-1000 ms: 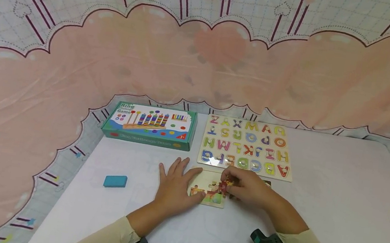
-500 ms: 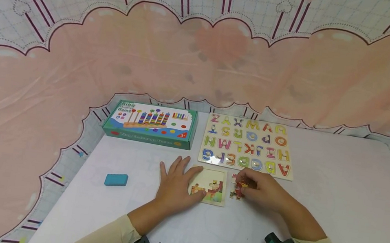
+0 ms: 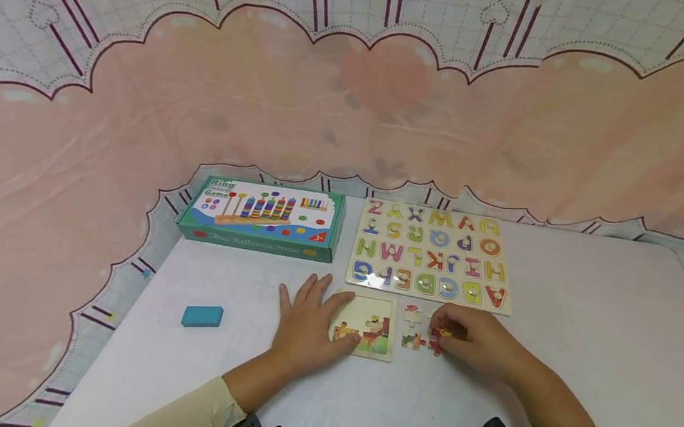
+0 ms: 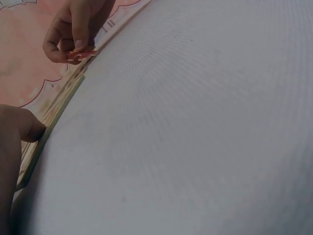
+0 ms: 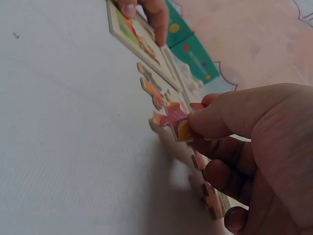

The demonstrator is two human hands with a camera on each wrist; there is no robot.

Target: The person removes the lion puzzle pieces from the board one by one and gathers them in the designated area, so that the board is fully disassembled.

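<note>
Right hand (image 3: 474, 343) pinches red piece (image 5: 175, 117) off counter (image 3: 553, 385); left hand (image 3: 304, 324) flat, fingers straight, steadies tray (image 3: 375, 330) at 9 o'clock.

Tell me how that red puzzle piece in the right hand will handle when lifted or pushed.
The piece looks thin and stiff: the right hand pinches one edge and it does not droop. Probably light. Flat, so it would likely slide on the table, not roll.
</note>
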